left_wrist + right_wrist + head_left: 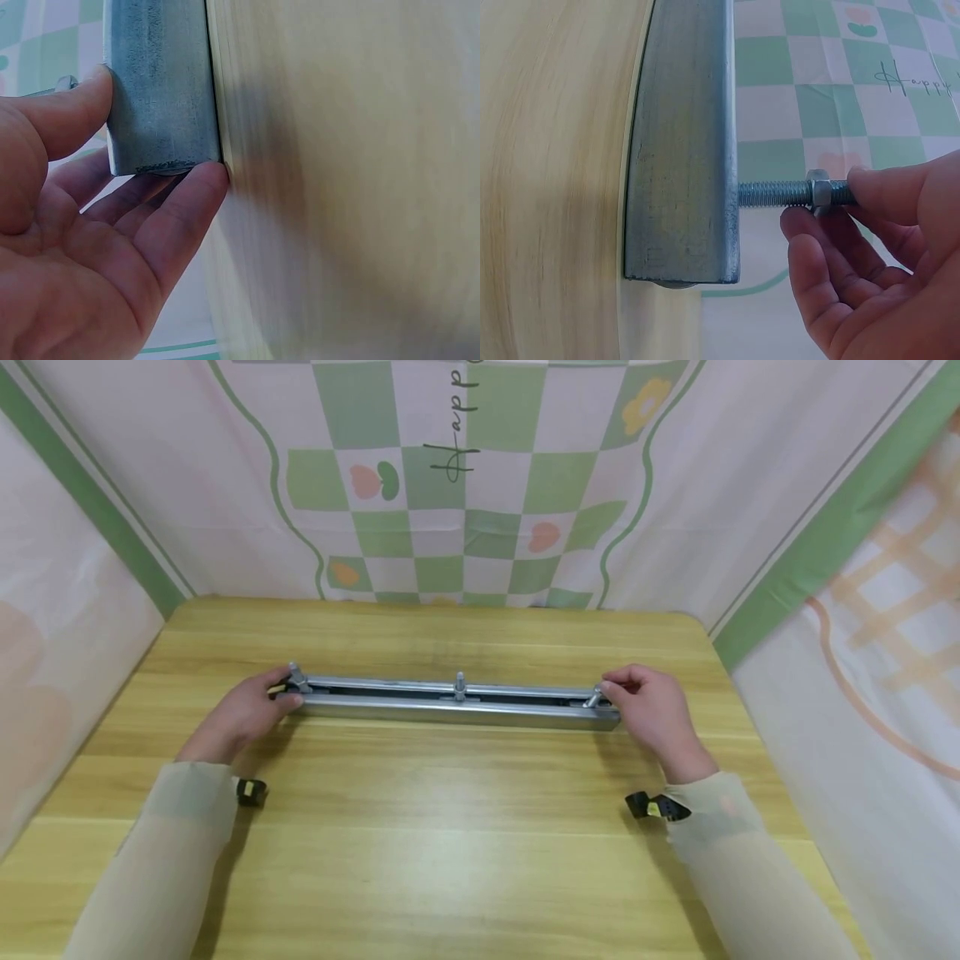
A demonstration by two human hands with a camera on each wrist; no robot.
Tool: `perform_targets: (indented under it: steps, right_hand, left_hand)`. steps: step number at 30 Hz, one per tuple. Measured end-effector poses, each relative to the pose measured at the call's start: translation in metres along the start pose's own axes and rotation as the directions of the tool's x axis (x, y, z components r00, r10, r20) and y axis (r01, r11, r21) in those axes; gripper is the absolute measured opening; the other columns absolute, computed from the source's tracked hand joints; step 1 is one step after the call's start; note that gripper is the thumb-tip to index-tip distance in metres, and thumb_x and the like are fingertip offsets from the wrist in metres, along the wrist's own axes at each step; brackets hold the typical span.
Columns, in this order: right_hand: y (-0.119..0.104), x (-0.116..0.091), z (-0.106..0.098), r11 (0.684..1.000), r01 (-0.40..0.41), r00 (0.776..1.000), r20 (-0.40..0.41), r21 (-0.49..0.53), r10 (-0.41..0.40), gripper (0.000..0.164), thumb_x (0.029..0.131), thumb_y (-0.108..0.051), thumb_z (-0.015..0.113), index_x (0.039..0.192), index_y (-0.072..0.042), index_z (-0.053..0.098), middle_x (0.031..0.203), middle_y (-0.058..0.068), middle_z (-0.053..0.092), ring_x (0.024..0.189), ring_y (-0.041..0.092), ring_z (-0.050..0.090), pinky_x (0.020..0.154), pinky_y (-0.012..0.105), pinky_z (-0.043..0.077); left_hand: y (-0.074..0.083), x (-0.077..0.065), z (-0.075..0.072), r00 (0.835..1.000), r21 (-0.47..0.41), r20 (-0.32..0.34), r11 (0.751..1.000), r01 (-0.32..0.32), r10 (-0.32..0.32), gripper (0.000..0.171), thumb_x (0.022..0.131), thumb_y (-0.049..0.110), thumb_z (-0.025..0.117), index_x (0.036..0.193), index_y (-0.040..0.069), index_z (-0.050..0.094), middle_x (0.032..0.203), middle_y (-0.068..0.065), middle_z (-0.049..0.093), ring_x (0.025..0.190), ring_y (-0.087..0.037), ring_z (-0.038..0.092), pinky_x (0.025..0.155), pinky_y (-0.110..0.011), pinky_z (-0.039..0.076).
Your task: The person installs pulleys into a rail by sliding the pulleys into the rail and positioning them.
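A long grey metal strut channel point(450, 713) lies across the wooden table, its open slot facing up. Three threaded bolts stand from the slot: a left bolt point(297, 677), a middle bolt point(460, 685) and a right bolt point(594, 697). My left hand point(251, 708) holds the channel's left end, thumb on the upper edge and fingers around the end face in the left wrist view. At the other end my right hand point(651, 708) pinches the tip of the right bolt. A hex nut point(821, 190) sits on that bolt's thread, just beside the fingertips.
The wooden table point(442, 852) reaches back to a printed checkered curtain point(495, 485). More curtain hangs along both sides. A black wrist camera point(251, 792) is worn on the left wrist and another black camera point(657, 807) on the right.
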State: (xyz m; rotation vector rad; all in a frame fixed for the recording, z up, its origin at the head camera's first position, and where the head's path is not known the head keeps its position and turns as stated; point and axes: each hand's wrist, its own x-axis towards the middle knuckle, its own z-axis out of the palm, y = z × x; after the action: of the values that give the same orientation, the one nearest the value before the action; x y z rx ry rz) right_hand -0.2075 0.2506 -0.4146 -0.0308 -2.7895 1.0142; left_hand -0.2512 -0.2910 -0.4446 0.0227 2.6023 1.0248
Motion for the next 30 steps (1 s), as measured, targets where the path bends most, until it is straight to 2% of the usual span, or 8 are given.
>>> perform_targets:
  steps: [8,18,30]
  right_hand:
    - [-0.0047,-0.0017,0.0007,1.0,-0.023,0.999,0.026,0.016,0.022,0.027,0.102,-0.026,0.061,0.112,-0.004,0.071,0.107,0.014,0.068,0.093,0.028,0.06,0.074,0.04,0.047]
    - [-0.005,-0.0013,0.001,0.999,-0.045,0.999,0.022,0.01,0.045,0.027,0.101,-0.028,0.061,0.112,-0.005,0.072,0.108,0.013,0.068,0.093,0.027,0.059,0.073,0.039,0.047]
    - [-0.0047,-0.0003,0.0021,1.0,-0.023,1.0,0.012,0.01,0.023,0.025,0.101,-0.025,0.062,0.11,-0.004,0.072,0.104,0.013,0.069,0.09,0.027,0.061,0.072,0.04,0.048]
  left_hand:
    - [0.0029,-0.0019,0.0006,1.0,-0.017,-0.001,1.0,0.003,-0.003,0.077,0.103,0.045,0.053,0.161,0.012,0.015,0.159,-0.029,0.019,0.143,-0.051,0.014,0.109,-0.067,0.017]
    - [0.0035,-0.0021,-0.0002,1.0,-0.027,0.005,1.0,0.011,-0.011,0.079,0.102,0.049,0.052,0.161,0.015,0.013,0.159,-0.029,0.016,0.143,-0.053,0.011,0.109,-0.069,0.014]
    - [0.0044,-0.0027,-0.0009,1.0,-0.027,0.002,1.0,0.016,-0.016,0.077,0.102,0.047,0.052,0.161,0.015,0.013,0.159,-0.029,0.016,0.142,-0.053,0.011,0.109,-0.07,0.013]
